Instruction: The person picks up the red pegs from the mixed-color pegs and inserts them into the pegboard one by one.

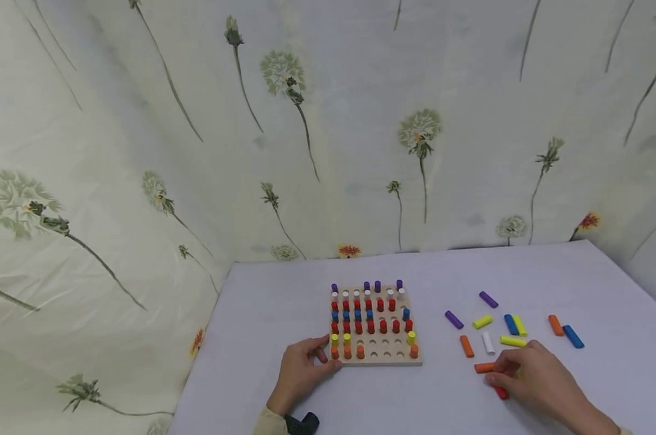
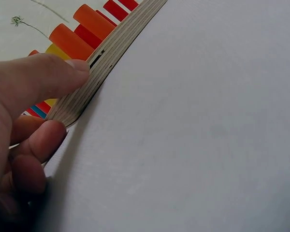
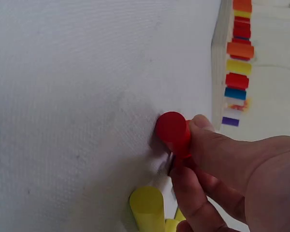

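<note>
Left hand [image 1: 301, 370] gripping the corner of the wooden pegboard [image 1: 382, 357], right hand [image 1: 529, 377] pinching a red peg [image 3: 174, 130] on the table [image 1: 284, 302], loose pegs [image 1: 488, 329] nearby

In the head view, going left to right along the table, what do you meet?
Left hand holding the square wooden pegboard's corner → square wooden pegboard with coloured pegs → purple cylindrical peg lying loose → right hand pinching a red cylindrical peg → blue cylindrical peg.
</note>
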`<state>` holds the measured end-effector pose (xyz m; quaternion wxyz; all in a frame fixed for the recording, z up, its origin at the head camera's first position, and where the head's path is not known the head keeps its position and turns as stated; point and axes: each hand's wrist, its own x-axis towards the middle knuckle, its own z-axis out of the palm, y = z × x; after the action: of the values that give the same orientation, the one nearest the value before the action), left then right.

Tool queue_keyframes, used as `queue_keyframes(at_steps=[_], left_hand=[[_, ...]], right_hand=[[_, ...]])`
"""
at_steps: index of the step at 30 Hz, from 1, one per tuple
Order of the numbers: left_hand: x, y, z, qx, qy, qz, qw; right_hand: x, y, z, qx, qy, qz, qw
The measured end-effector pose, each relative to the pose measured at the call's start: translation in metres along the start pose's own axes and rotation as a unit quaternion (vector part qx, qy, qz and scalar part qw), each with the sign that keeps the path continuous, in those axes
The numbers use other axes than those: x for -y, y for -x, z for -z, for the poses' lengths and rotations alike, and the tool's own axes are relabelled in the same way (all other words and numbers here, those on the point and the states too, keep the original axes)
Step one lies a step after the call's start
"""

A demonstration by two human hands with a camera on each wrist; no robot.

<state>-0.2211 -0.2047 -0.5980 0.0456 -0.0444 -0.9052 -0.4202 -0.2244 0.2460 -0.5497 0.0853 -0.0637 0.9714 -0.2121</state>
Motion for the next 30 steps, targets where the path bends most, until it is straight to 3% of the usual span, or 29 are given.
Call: queue_keyframes(at_steps=[6, 21, 30], left_hand=[[-0.002, 0.000, 0.000, 0.002, 0.004, 0.002, 1.0000], [0.002, -0.001, -0.002, 0.002, 0.007, 0.002, 1.0000], [-0.001, 0.000, 0.000, 0.002, -0.002, 0.007, 1.0000]], right_hand=[[0.000, -0.002, -0.005, 0.002, -0.010, -0.012, 1.000], [0.005, -0.008, -0.004, 0.052, -0.036, -0.034, 0.997], [0.005, -0.011, -0.004, 0.063, -0.035, -0.002, 0.997]])
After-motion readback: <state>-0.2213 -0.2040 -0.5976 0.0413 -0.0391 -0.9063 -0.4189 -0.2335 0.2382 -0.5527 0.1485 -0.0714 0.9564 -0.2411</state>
